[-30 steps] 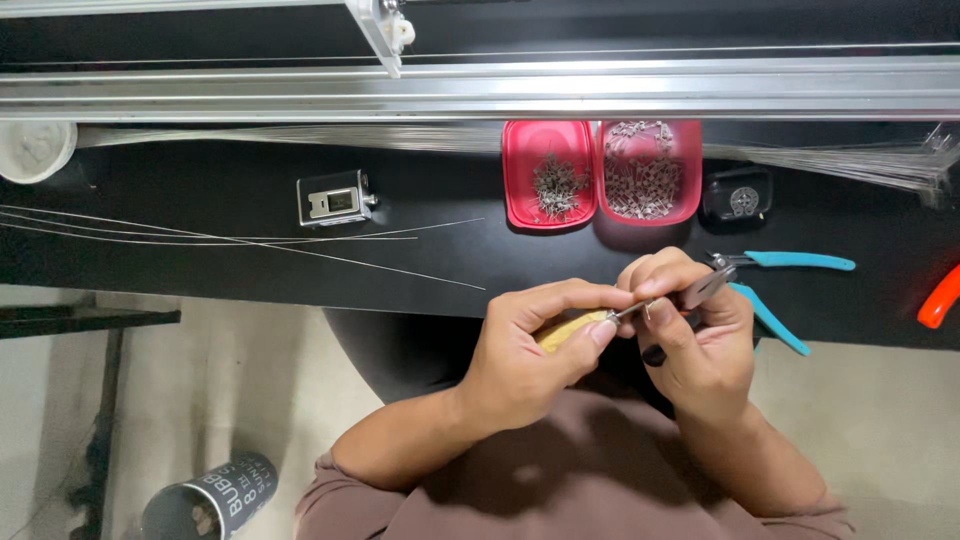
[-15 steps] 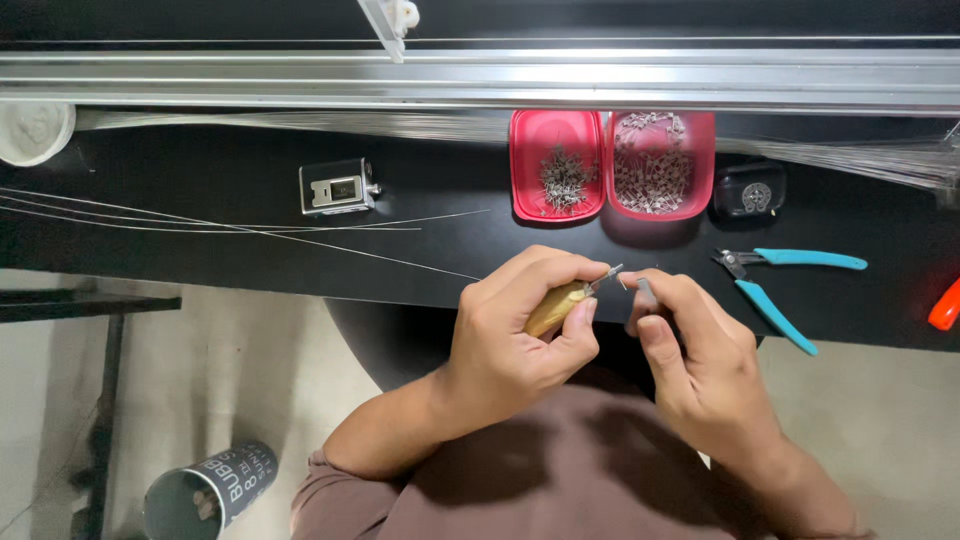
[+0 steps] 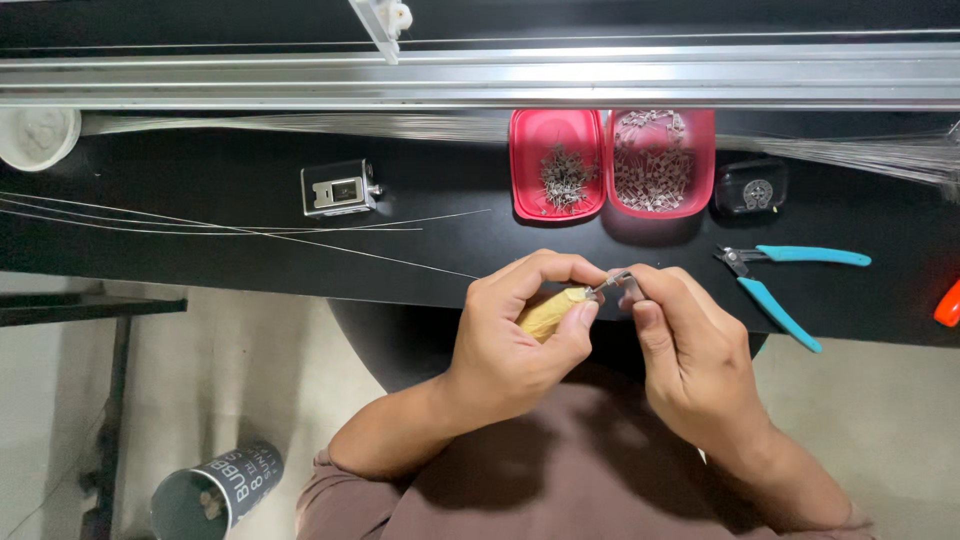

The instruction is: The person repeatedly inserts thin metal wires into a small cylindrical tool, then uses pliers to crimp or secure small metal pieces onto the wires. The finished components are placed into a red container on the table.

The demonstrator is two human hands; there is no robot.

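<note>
My left hand (image 3: 520, 335) grips a small tool with a yellow wooden handle (image 3: 549, 312) and a thin metal tip (image 3: 610, 282). My right hand (image 3: 690, 355) meets that tip, its thumb and forefinger pinched on a tiny metal piece I cannot make out. A thin wire (image 3: 300, 240) runs from the left over the black table (image 3: 200, 260) toward my hands. Both hands hover at the table's near edge, above my lap.
Two red trays (image 3: 556, 125) (image 3: 700, 130) of small metal parts sit ahead. Blue-handled pliers (image 3: 790, 285) lie at the right, an orange handle (image 3: 948, 305) at the far right. A small metal block (image 3: 338, 188), a black round object (image 3: 752, 187), a white cup (image 3: 38, 135) and an aluminium rail (image 3: 480, 80) lie beyond.
My hands have shifted slightly left and lower, away from the pliers. The right fingers have closed in on the tool's tip.
</note>
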